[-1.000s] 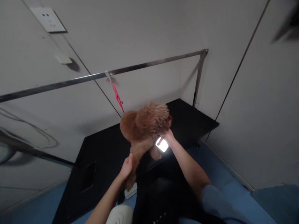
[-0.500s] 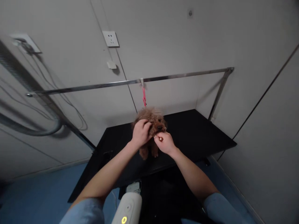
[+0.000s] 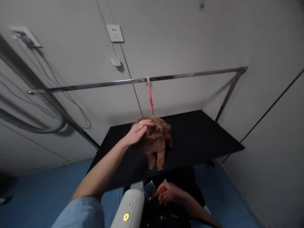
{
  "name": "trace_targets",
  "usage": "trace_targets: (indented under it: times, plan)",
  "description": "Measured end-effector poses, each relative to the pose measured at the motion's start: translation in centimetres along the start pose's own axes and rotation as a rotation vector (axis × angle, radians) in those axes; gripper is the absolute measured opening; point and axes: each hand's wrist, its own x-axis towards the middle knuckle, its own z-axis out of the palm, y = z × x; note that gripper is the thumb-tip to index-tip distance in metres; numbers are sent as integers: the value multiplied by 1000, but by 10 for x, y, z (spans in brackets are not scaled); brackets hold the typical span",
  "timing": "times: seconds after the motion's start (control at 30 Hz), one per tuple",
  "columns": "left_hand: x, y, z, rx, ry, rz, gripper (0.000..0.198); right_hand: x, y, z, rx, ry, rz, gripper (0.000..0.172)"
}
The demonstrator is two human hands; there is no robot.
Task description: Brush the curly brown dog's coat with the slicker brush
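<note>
A curly brown dog [image 3: 154, 147] stands on the black table [image 3: 194, 136], its front paws near the front edge. Across the side and top of its head lies my left hand [image 3: 137, 131], fingers together and gripping the fur. My right hand [image 3: 169, 193] is low in front of the table, away from the dog. It is closed around the orange-brown handle of a slicker brush [image 3: 150, 190], whose flat rectangular head points left. A pink loop leash [image 3: 150, 98] runs from the metal bar down behind the dog's head.
A chrome bar frame [image 3: 106, 85] spans the table's back. In the foreground stands a white device [image 3: 129, 205] with a lit yellow button. A grey ribbed hose [image 3: 35, 128] and cables hang at the left, near wall sockets [image 3: 115, 33].
My right hand has left the dog's chin and dropped below the table edge with the brush. My left hand stays at the head, and more of the dog's body and legs shows.
</note>
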Motion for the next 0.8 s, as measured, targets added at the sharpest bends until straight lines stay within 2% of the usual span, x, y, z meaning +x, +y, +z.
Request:
trace_targets:
  times: [0.07,0.1,0.13,0.17,0.23,0.27,0.3,0.33,0.4,0.43,0.53,0.6,0.63,0.73,0.8]
  plan:
    - [5,-9,-2,-107,63,-118,48,-8,-24,10,11,-185,-135,60]
    - [10,-13,-3,-153,82,-162,51,-9,-45,13,-4,-209,-258,52]
    - [14,-17,-4,-195,94,-200,54,-5,-68,16,1,-191,-314,45]
    - [18,-21,-5,-240,100,-234,56,3,-88,18,17,-151,-373,42]
    - [23,-26,-6,-335,123,-288,60,26,-112,20,63,117,-593,45]
    - [25,-29,-7,-383,140,-306,62,39,-114,20,86,262,-628,45]
    - [26,-31,-7,-426,158,-319,64,50,-110,21,93,372,-616,43]
    - [27,-33,-8,-461,170,-329,65,59,-102,21,86,424,-557,40]
    - [30,-38,-8,-511,172,-343,63,70,-87,23,56,423,-453,33]
    - [32,-40,-8,-532,163,-347,62,72,-84,24,36,396,-448,30]
    - [39,-46,-6,-585,123,-335,61,71,-100,24,-25,374,-622,29]
    - [44,-49,-4,-592,113,-315,62,71,-115,23,-66,414,-690,26]
    - [46,-50,-4,-589,112,-308,62,71,-118,23,-76,425,-654,23]
    - [49,-51,-4,-584,104,-307,60,72,-116,26,-33,387,-389,25]
    - [51,-51,-5,-576,80,-303,58,72,-117,29,9,350,-344,31]
